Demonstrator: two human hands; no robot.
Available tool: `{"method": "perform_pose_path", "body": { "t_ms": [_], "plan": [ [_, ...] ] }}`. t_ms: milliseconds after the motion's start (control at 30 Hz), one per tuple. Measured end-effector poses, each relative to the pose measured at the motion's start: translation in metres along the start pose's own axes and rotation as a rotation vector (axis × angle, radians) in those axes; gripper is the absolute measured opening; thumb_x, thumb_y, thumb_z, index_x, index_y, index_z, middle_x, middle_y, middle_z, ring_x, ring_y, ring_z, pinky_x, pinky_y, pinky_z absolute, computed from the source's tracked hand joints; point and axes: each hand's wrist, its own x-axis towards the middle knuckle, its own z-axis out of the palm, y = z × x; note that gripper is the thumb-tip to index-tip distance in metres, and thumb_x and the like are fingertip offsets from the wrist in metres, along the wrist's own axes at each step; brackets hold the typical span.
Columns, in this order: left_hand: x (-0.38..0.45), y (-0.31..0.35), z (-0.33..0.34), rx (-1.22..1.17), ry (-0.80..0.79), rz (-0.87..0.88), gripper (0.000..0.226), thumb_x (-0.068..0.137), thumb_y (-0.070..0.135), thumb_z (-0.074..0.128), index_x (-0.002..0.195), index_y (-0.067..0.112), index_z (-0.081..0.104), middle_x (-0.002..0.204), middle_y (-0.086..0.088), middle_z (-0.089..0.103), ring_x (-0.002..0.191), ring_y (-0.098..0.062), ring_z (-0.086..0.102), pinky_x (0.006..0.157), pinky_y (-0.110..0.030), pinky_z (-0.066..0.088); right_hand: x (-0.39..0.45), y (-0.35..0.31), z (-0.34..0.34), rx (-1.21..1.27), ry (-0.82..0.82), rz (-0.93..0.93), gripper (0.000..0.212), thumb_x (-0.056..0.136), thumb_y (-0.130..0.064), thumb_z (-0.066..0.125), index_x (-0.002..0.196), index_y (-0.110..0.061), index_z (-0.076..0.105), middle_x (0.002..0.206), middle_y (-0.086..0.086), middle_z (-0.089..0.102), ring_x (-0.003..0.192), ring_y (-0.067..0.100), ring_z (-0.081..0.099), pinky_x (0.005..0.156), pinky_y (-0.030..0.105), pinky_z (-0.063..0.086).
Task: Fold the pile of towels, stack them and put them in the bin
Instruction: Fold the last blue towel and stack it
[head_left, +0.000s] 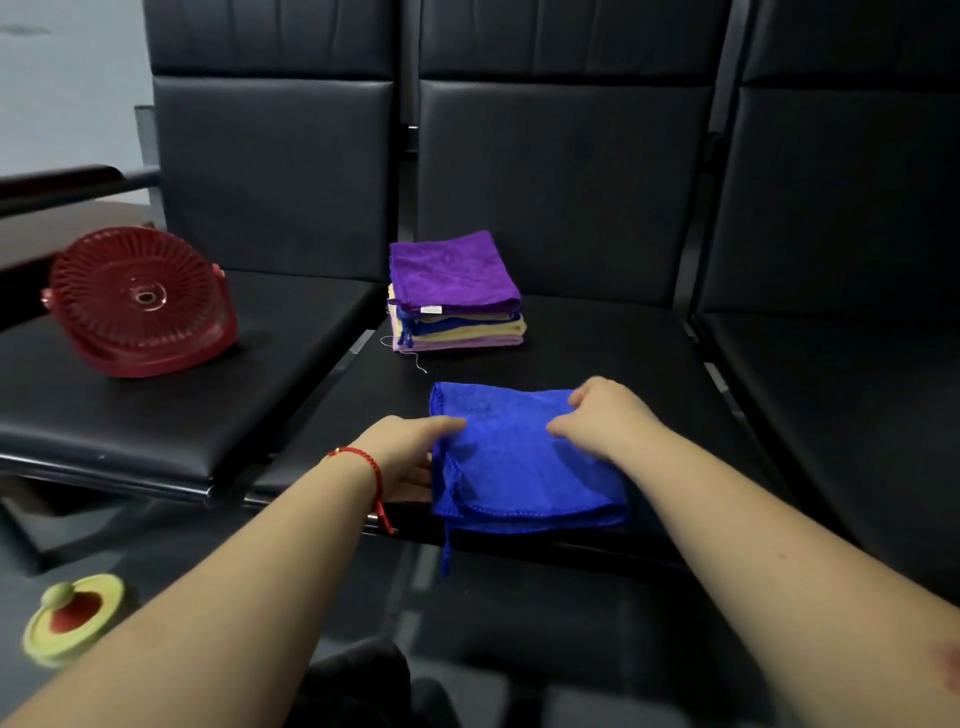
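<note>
1. The black padded seat (597, 358) is what I am working on. It is slick and slopes toward its front edge, so anything I set near that edge could slide off.
2. The red basket (140, 301), lying tipped on its side on the next seat to my left, is probably the bin. It sits well apart from the towels, and tipped like that a stack pushed into it could spill straight back out.
3. The blue towel (519, 457) lies folded in front of me, its near edge at the lip of the seat and a loop dangling over it. The layers look uneven, so a careless last fold could leave it lopsided.
4. The folded stack (456, 296), purple on top, stands behind the blue towel. It leans a little, and one more towel dropped off-centre could topple it.
5. My left hand (410, 457) lies flat at the towel's left edge, fingers straight; if it lifts early, the fold may spring open.
6. My right hand (597, 415) pinches the top layer with curled fingers, apart from the left; pulling too hard would drag the whole towel.
</note>
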Motion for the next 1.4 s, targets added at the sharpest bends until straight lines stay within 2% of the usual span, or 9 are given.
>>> {"method": "perform_pose_path", "body": {
  "t_ms": [133, 267, 400, 567, 667, 933, 1033, 1167, 1400],
  "plan": [
    [-0.001, 0.002, 0.008, 0.077, 0.134, 0.072, 0.019, 0.085, 0.013, 0.063, 0.101, 0.003, 0.06, 0.102, -0.016, 0.064, 0.077, -0.027, 0.064, 0.056, -0.033, 0.054, -0.013, 0.02, -0.015, -0.192, -0.102, 0.138, 0.028, 0.079, -0.037, 0.066, 0.077, -0.012, 0.054, 0.074, 0.002, 0.051, 0.063, 0.017, 0.052, 0.052, 0.022, 0.037],
    [0.003, 0.001, 0.01, 0.263, 0.25, 0.207, 0.064, 0.088, 0.014, 0.058, 0.146, 0.019, 0.03, 0.133, -0.008, 0.051, 0.082, -0.016, 0.059, 0.062, -0.028, 0.051, -0.016, 0.032, -0.01, 0.01, -0.154, 0.154, 0.026, 0.077, -0.027, 0.068, 0.067, -0.012, 0.049, 0.065, 0.004, 0.05, 0.058, 0.019, 0.047, 0.056, 0.025, 0.037],
    [0.005, -0.003, 0.011, 0.366, 0.192, 0.383, 0.069, 0.09, 0.012, 0.056, 0.146, 0.037, 0.026, 0.144, 0.003, 0.043, 0.103, -0.014, 0.055, 0.087, -0.035, 0.052, -0.014, 0.039, -0.011, 0.282, -0.135, 0.121, 0.015, 0.073, -0.017, 0.064, 0.066, -0.013, 0.052, 0.061, 0.005, 0.051, 0.055, 0.021, 0.049, 0.056, 0.026, 0.042],
    [-0.004, 0.001, 0.024, 0.445, 0.141, 0.409, 0.055, 0.092, 0.015, 0.056, 0.139, 0.04, 0.041, 0.135, -0.004, 0.05, 0.07, -0.013, 0.057, 0.062, -0.02, 0.047, -0.017, 0.049, -0.015, 0.438, -0.094, 0.041, 0.022, 0.076, 0.0, 0.054, 0.065, -0.015, 0.043, 0.062, 0.003, 0.042, 0.054, 0.017, 0.037, 0.047, 0.024, 0.029],
    [-0.005, 0.002, 0.031, 0.431, 0.128, 0.376, 0.048, 0.092, 0.01, 0.053, 0.133, 0.034, 0.051, 0.133, -0.004, 0.051, 0.061, -0.011, 0.055, 0.054, -0.019, 0.047, -0.02, 0.059, -0.016, 0.418, -0.062, -0.033, 0.028, 0.081, 0.003, 0.045, 0.074, -0.023, 0.052, 0.077, -0.003, 0.051, 0.063, 0.012, 0.044, 0.051, 0.021, 0.032],
    [-0.005, 0.007, 0.045, 0.362, 0.104, 0.401, 0.052, 0.091, 0.01, 0.055, 0.136, 0.036, 0.047, 0.142, -0.003, 0.044, 0.089, -0.014, 0.063, 0.071, -0.027, 0.055, -0.023, 0.071, -0.017, 0.502, -0.022, -0.09, 0.057, 0.085, 0.007, 0.033, 0.123, -0.023, 0.063, 0.13, 0.001, 0.057, 0.108, 0.016, 0.057, 0.085, 0.016, 0.042],
    [-0.001, 0.013, 0.049, 0.321, 0.109, 0.452, 0.052, 0.091, 0.009, 0.056, 0.136, 0.035, 0.048, 0.143, 0.0, 0.045, 0.109, -0.021, 0.06, 0.086, -0.03, 0.05, -0.02, 0.069, -0.021, 0.541, -0.015, -0.098, 0.061, 0.085, 0.008, 0.033, 0.13, -0.024, 0.058, 0.136, -0.001, 0.052, 0.104, 0.012, 0.055, 0.078, 0.011, 0.042],
    [0.013, 0.026, 0.043, 0.291, 0.113, 0.494, 0.054, 0.09, 0.007, 0.057, 0.137, 0.032, 0.048, 0.143, 0.001, 0.046, 0.086, -0.002, 0.059, 0.067, -0.009, 0.045, -0.009, 0.06, -0.034, 0.552, -0.018, -0.131, 0.063, 0.086, 0.01, 0.032, 0.136, -0.023, 0.053, 0.142, -0.001, 0.047, 0.108, 0.01, 0.052, 0.071, 0.005, 0.039],
    [0.044, 0.092, 0.004, 0.298, 0.208, 0.587, 0.054, 0.087, 0.008, 0.062, 0.135, 0.029, 0.051, 0.133, -0.001, 0.054, 0.1, -0.015, 0.059, 0.087, -0.026, 0.049, 0.043, 0.01, -0.061, 0.555, 0.03, -0.201, 0.066, 0.083, 0.012, 0.031, 0.137, -0.021, 0.051, 0.14, 0.002, 0.05, 0.098, 0.008, 0.051, 0.056, -0.002, 0.039]
  ]
}}
